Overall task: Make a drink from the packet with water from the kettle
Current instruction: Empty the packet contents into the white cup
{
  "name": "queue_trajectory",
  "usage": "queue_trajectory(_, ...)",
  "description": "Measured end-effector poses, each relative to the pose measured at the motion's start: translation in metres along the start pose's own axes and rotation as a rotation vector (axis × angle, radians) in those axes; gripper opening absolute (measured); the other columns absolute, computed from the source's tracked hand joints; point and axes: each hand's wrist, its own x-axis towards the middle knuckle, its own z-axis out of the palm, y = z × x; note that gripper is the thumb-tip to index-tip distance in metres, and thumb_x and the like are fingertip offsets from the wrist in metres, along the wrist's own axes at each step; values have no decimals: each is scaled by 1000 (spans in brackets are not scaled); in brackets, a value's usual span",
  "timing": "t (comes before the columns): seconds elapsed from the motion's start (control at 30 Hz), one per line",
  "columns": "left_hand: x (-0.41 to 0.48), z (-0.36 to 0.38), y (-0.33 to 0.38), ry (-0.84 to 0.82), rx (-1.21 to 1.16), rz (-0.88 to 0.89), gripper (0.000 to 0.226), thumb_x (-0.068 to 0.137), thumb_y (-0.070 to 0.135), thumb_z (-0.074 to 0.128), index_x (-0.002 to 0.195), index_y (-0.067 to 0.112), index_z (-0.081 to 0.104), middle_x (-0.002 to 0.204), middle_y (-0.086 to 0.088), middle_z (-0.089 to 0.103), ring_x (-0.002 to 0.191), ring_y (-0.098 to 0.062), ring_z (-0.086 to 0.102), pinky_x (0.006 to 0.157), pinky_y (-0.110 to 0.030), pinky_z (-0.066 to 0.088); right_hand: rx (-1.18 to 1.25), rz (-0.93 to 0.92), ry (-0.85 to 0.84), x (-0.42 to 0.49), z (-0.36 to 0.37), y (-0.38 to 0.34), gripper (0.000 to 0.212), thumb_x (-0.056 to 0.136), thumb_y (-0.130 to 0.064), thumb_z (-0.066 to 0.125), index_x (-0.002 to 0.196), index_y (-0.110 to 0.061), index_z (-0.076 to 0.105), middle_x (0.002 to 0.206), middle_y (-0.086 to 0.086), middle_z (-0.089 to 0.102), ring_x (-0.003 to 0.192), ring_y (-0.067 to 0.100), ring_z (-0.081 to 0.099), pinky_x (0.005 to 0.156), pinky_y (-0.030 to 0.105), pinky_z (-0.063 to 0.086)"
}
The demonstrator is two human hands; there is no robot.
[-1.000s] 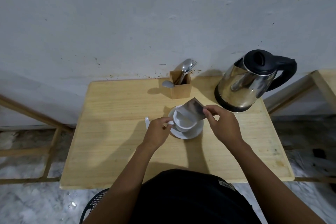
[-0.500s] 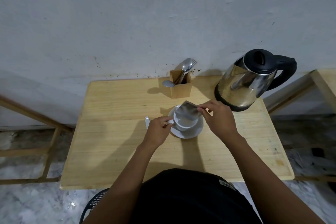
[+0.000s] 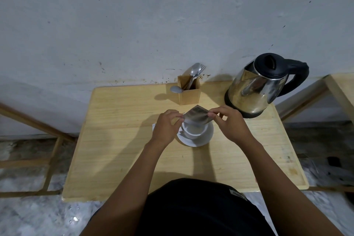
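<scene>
Nearest to us is our black top (image 3: 191, 207), well short of the small white ceramic cup (image 3: 193, 132). Both our bare forearms reach over the pale wooden counter (image 3: 115, 149) toward that cup. It sits on a round white saucer (image 3: 201, 141), whose rim shows on the cup's near and right sides.

Our left hand (image 3: 166, 127) is just left of the cup and our right hand (image 3: 230, 125) just right of it. Both have hold of the same thing, a small silvery foil packet (image 3: 198, 117) held right above the cup's far rim. The left grip pinches the packet's left edge between thumb and fingertips, and the right grip pinches its right corner the same way. The packet hangs a bit tilted with its lower edge down by the cup's mouth. We honestly can't tell if it touches the rim.

A scrap of something white (image 3: 153, 126) pokes out from under the left hand, left of the cup. It's too hidden for us to say what it is.

Behind the cup stands a square light-wood cutlery holder (image 3: 189, 94) with metal spoons and a fork (image 3: 195, 71) sticking up, plus one spoon bowl (image 3: 175, 89) leaning out on its left. Behind and to the right of the cup is a shiny steel electric kettle (image 3: 254, 90) with a black lid and handle, upright, lid down, handle facing away from the cup. Past all that is a scuffed grey-white wall (image 3: 134, 25).
</scene>
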Motion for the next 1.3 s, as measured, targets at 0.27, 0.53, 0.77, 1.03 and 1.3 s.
queue_trajectory(0.27, 5, 8, 4, -9, 50, -4, 13, 85, 14, 67, 92, 6, 75, 96, -8, 73, 90, -19, 65, 80, -21, 46, -139, -33, 87, -1, 5, -6, 11, 87, -29, 72, 96, -27, 77, 85, -18, 62, 74, 9, 56, 68, 25, 46)
queue_trajectory(0.53, 5, 10, 2, 21, 58, -40, 15, 86, 17, 66, 94, 7, 75, 101, -9, 73, 95, -19, 66, 81, -23, 46, -183, -41, 110, -2, 1, -5, 10, 87, -29, 71, 95, -28, 77, 82, -19, 60, 73, 6, 53, 68, 19, 39)
queue_trajectory(0.77, 6, 12, 4, 15, 48, -61, 16, 86, 18, 67, 95, 7, 75, 102, -8, 70, 94, -18, 63, 77, -21, 41, -216, -78, 97, -1, 1, -12, 11, 87, -28, 72, 95, -27, 77, 85, -17, 63, 72, 6, 52, 74, 32, 48)
queue_trajectory(1.03, 9, 15, 1, -18, -7, -88, 20, 85, 24, 67, 99, 10, 73, 108, -8, 64, 102, -20, 58, 86, -21, 38, -233, -75, 97, 0, -4, -14, 10, 87, -29, 70, 95, -30, 76, 84, -18, 61, 69, 7, 53, 78, 41, 51)
queue_trajectory(1.3, 13, 17, 5, -59, -50, -128, 27, 88, 30, 64, 103, 10, 72, 120, -2, 60, 122, -23, 39, 96, -25, 29, -201, -85, 11, -2, 0, -17, 11, 90, -31, 67, 98, -31, 75, 87, -21, 58, 75, 6, 56, 83, 45, 50)
